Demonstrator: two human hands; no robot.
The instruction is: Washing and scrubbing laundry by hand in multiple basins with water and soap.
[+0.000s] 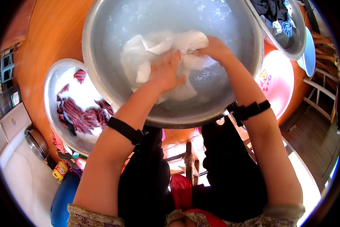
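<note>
A large metal basin (172, 120) before me holds cloudy water. In it floats a wet white cloth (155, 44), partly sunk and bunched in folds. My right hand (215, 49) grips a bulging fold of this cloth at its right end, with thumb and fingers around the edge. My left hand (167, 69) lies flat over the middle of the cloth, thumb spread to the right. Its fingertips are blurred at the water. Black bands circle both of my forearms.
At left stands a metal basin (49, 93) with dark red striped clothing (83, 115). A pink basin (280, 88) is at right, below another metal basin (299, 46) of dark clothes. A blue basin (309, 54), a yellow bottle (60, 170) and a blue container (63, 200) sit around me.
</note>
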